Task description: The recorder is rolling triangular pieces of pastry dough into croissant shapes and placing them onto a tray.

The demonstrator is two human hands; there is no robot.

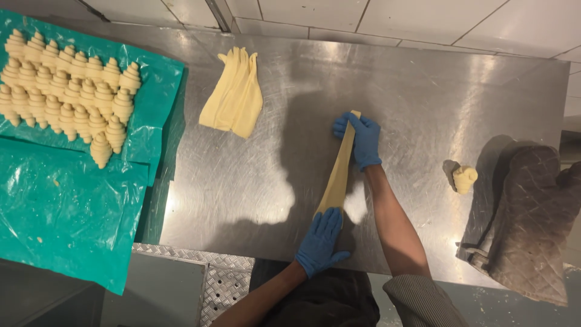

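Head view showed the dough strip [338, 172] stretched between my two hands, its long axis running from near my body out toward the far wall, tilted a little to the right at the far end. My left hand [321, 240], in a blue glove, lay flat with fingers spread on the near, wider end, pinning it to the steel tabletop [436, 97]. My right hand [361, 138], also gloved, was closed around the narrow far end, fingers wrapped over the tip and drawing it away from me. So the strip lay straight between them: the left hand nearer me, the right hand farther out, both touching the dough.

Off to the far left of the strip a stack of cut dough triangles [233, 94] waited on the bare steel, well apart from my hands. Farther left, on a green plastic sheet [72, 206], stood rows of rolled croissants [66, 91], packed side by side. To my right one single rolled croissant [465, 179] stood alone, near a quilted oven mitt [532, 218] hanging over the tabletop's edge. Nothing lay between my hands and either pile.
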